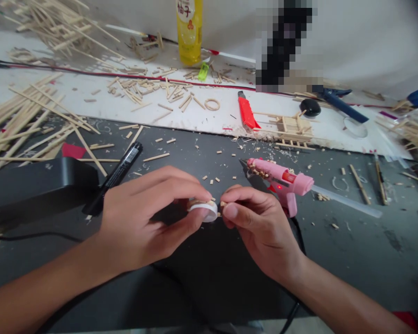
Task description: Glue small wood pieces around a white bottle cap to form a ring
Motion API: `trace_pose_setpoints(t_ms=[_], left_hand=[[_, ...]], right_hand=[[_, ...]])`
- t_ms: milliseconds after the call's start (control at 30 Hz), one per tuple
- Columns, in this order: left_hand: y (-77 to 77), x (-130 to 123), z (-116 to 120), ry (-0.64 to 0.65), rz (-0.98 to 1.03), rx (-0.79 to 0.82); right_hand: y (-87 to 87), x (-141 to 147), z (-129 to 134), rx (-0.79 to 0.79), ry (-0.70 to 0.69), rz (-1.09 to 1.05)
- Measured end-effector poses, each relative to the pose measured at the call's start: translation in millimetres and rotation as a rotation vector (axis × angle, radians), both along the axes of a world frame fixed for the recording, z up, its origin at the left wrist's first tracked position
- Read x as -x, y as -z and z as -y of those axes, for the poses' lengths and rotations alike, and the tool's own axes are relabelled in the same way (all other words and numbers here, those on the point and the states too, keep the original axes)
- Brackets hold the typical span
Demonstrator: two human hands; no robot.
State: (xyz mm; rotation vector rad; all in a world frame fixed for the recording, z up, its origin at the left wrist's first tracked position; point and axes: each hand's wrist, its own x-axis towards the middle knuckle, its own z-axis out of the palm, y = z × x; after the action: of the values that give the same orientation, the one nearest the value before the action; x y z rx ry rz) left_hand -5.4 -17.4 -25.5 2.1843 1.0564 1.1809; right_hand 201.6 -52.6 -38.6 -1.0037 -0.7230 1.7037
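My left hand [153, 208] pinches a white bottle cap [211, 214] between thumb and fingers, tilted on its side above the dark table. Small bits of wood show along the cap's upper edge, partly hidden by my fingers. Close beside it on the right, my right hand [257, 218] is closed in a pinch on a small piece of wood [223, 204], mostly covered by the fingertips. A pink hot glue gun [294, 181] with a clear glue stick lies just behind my right hand, its red light on. Tiny cut wood pieces [212, 182] are scattered beyond both hands.
A black marker [114, 176] and a black box [42, 185] are at left, near piled wooden sticks [24, 116]. Farther back lie a red utility knife [246, 111], a small wooden model [294, 130], a wooden ring [212, 104] and a yellow bottle [190, 37].
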Motion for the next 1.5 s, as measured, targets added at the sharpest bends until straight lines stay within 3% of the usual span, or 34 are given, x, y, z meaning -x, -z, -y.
trace_pose_setpoints(t_ms=[500,1200,1500], left_hand=[[-5.2,0.1,0.8,-0.004,-0.195,-0.086],[-5.2,1.8,1.7,0.037,-0.304,-0.135],[-16.4,2.3,12.0,0.032,-0.293,-0.088]], right_hand=[[1.6,1.4,3.3,0.051,-0.091,-0.190],[-0.5,-3.3,-4.3,0.088,-0.144,-0.111],[-2.6,-4.1,-6.0,0.076,-0.161,-0.093]])
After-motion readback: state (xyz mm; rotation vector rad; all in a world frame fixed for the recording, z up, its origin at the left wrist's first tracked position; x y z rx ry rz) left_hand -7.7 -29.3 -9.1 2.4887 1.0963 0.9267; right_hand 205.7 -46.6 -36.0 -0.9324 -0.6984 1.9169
